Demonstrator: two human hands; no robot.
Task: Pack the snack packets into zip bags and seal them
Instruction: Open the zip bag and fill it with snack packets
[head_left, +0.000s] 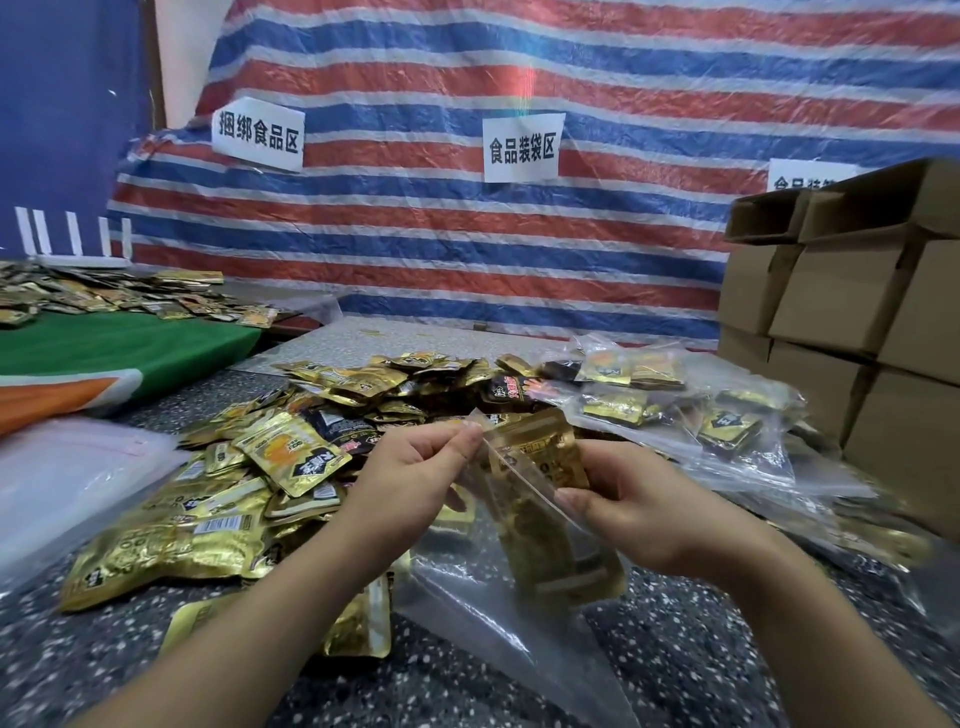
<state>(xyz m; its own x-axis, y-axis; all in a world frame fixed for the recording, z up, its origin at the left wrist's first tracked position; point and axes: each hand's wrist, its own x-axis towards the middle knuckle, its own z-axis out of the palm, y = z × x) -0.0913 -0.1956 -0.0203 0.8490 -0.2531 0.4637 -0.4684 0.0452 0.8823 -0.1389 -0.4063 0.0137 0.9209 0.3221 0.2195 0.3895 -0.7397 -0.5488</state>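
Above speckled table (675, 649), left hand (410, 483) and right hand (639, 509) grip zip bag (524, 499).

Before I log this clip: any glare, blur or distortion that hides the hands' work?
Head view: wide-angle bending toward the edges; a rainbow flare streak on the striped tarp; the clear zip bag, pinched by left hand and right hand, softens the gold packets inside; forearms look stretched.
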